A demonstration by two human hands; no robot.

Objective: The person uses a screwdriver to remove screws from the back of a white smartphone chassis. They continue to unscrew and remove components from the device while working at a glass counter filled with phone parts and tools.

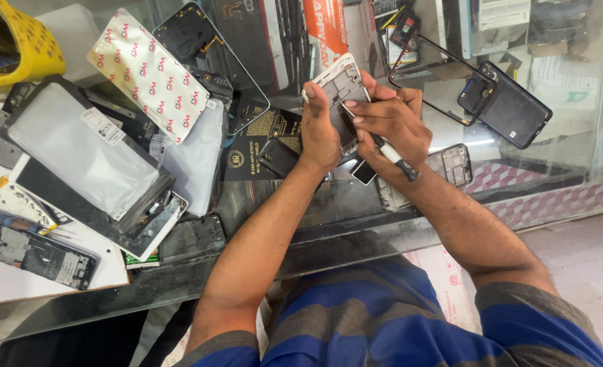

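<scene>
My left hand (320,129) grips an opened white phone frame (342,80) and holds it upright above the glass counter. My right hand (393,122) holds a thin screwdriver with a black handle (398,160), its tip set against the inside of the phone frame. Both hands meet over the counter's middle. A small dark part (364,172) sits just below the hands.
The glass counter (356,217) is crowded with phone parts: a black back cover (515,109), a thin black bezel (437,75), a bare phone board (454,165), packaged screens (84,149), a red-and-white patterned pouch (148,71), and a yellow tub (16,44) at far left.
</scene>
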